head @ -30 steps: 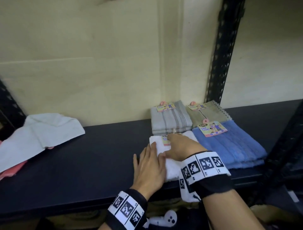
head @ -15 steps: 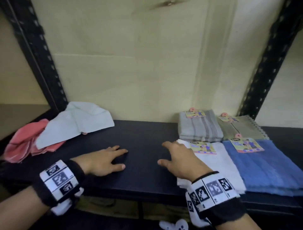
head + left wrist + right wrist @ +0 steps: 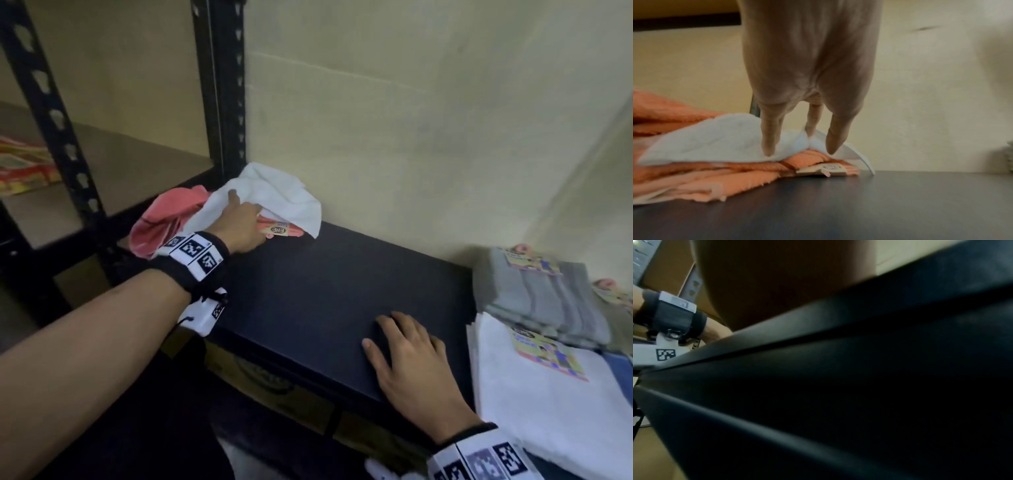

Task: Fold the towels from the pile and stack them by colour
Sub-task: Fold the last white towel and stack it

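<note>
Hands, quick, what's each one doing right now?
Left hand: fingers straight, touching the white towel on the pile, not gripping yet.
Right hand: open, resting flat on the shelf, holding nothing.

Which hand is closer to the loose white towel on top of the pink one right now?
Left. The left hand touches the white towel, fingertips on it, at the shelf's far left. The right hand lies flat on the shelf, well apart.
</note>
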